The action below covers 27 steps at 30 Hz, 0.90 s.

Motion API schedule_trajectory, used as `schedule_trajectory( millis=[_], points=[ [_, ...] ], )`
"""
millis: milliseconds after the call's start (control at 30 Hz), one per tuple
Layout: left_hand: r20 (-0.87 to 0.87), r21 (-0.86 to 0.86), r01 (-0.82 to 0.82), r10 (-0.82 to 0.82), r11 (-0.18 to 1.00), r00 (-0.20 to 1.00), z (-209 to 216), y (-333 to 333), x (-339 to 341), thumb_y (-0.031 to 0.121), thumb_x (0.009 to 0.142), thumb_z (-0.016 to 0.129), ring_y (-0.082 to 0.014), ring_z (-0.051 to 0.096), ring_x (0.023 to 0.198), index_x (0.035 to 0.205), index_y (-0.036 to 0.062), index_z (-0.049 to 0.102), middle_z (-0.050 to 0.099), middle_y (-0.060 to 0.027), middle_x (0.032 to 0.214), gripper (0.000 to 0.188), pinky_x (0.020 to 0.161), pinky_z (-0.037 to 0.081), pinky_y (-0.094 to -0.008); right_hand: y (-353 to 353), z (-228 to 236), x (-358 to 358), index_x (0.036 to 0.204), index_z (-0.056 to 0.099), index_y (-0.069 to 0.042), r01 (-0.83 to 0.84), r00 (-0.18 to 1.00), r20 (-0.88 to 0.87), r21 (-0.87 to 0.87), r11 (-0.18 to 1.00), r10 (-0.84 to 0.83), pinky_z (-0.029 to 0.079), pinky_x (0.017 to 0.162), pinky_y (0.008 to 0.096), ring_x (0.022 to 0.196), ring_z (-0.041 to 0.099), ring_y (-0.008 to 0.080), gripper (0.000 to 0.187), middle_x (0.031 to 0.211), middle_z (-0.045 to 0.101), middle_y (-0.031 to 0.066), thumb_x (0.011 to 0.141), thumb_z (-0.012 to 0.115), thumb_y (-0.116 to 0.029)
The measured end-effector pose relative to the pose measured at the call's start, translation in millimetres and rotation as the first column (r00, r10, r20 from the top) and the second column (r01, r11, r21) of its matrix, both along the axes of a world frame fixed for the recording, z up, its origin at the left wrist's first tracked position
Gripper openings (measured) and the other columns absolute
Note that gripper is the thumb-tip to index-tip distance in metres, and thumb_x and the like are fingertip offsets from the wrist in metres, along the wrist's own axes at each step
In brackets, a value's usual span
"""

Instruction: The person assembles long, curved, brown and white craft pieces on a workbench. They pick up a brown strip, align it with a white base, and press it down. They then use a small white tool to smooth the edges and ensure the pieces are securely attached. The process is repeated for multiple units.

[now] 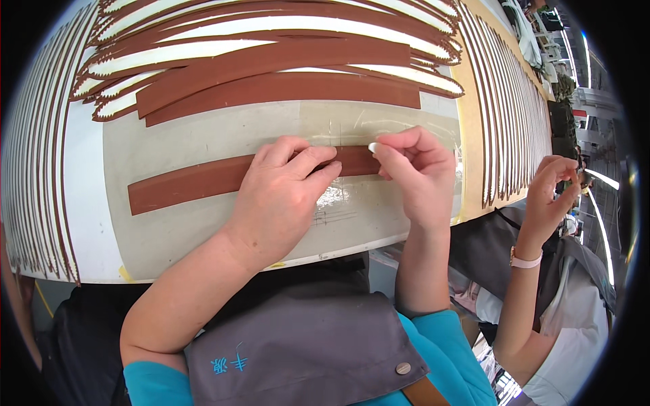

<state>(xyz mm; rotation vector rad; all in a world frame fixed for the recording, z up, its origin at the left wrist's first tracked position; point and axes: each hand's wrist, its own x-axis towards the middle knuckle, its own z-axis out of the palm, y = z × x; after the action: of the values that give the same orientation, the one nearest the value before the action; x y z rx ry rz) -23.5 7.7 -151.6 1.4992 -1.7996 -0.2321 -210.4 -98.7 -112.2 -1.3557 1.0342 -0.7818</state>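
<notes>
A long reddish-brown strip (189,183), flat and slightly curved, lies across the grey mat (223,237) in front of me. My left hand (277,189) rests over its middle, the thumb and bent fingers closed together on the strip. To the right, my right hand (423,176) pinches a small white piece (373,147) between thumb and forefinger, at the upper edge of the strip near its right end. The exact kind of the white piece is too small to tell. My right hand's other fingers are curled in and partly hide that end of the strip.
Beyond the mat, two brown strips (284,91) lie before a heap of brown-and-white strips with serrated edges (237,30). Narrow strips stand in rows at left (40,149) and right (508,101). A co-worker's hand (552,189) is raised at the right.
</notes>
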Motion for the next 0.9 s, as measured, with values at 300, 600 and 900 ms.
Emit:
schedule_trajectory(
  millis=[300,600,900],
  points=[
    [-0.037,0.009,0.008,-0.008,1.0,0.999,2.1,-1.0,1.0,-0.005,0.076,0.072,-0.0313,0.062,0.106,0.11,0.0033,0.079,0.074,-0.0051,0.121,0.036,0.092,0.054,-0.0433,26.1,-15.9,-6.1,0.091,0.072,-0.001,-0.128,0.971,-0.231,-0.27,0.954,0.065,0.053,0.071,0.0246,0.077,0.065,0.0069,0.008,0.083,0.071,0.0016,0.087,0.076,0.004],
    [-0.041,0.008,0.01,-0.009,1.0,0.999,1.8,-1.2,1.3,-0.005,0.076,0.071,-0.0316,0.062,0.105,0.109,0.0027,0.079,0.074,-0.0062,0.12,0.035,0.091,0.055,-0.0423,28.4,-20.6,1.4,0.087,0.072,-0.004,-0.153,0.936,-0.352,-0.364,0.919,0.017,0.05,0.065,0.0292,0.068,0.063,0.0131,0.01,0.077,0.069,0.0034,0.082,0.079,0.001],
    [-0.004,0.022,0.009,-0.009,1.0,1.0,3.0,-1.9,2.0,-0.006,0.078,0.07,-0.0315,0.062,0.106,0.108,0.0018,0.079,0.074,-0.007,0.119,0.033,0.091,0.054,-0.0415,23.8,-6.0,-14.2,0.091,0.075,-0.003,-0.104,0.978,-0.204,-0.303,0.947,0.042,0.05,0.073,0.025,0.075,0.064,0.0075,0.006,0.08,0.071,0.0013,0.088,0.076,0.002]
  ],
)
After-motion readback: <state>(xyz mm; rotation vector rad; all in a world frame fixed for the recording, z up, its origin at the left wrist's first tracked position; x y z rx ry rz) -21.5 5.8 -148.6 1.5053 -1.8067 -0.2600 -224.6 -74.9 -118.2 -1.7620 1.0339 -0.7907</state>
